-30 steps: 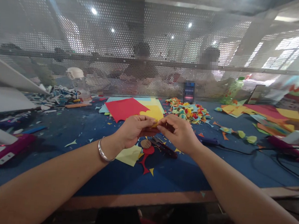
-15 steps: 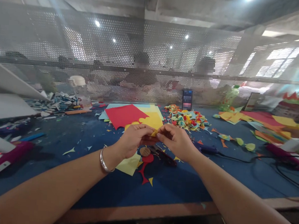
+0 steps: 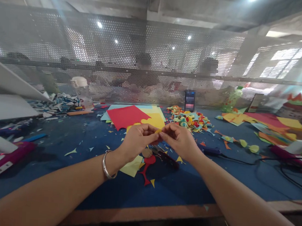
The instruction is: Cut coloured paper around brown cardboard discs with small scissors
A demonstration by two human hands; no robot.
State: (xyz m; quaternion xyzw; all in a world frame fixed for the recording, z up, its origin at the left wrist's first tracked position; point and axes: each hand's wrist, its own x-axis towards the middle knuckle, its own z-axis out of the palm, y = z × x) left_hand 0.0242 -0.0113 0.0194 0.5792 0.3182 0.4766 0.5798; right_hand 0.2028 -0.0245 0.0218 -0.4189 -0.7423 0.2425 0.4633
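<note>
Over the middle of the blue tabletop, my left hand and my right hand meet with fingertips pinched on a small yellow paper piece. Fingers cover most of it, so its full shape is hidden. Just below lie a round tan disc, a red paper scrap, a pale yellow sheet and a dark tool, perhaps scissors. Behind my hands, a red sheet rests on a yellow sheet with a scalloped cut edge.
A heap of colourful paper pieces lies by an upright phone. At left stand a clear bottle and a purple power strip. A black cable crosses the right side. Behind rises a perforated screen, with people beyond.
Both hands stay pinched on the yellow paper piece. My left wrist and fingers have turned slightly, and less of the paper shows between the fingertips. The rest of the table looks the same.
</note>
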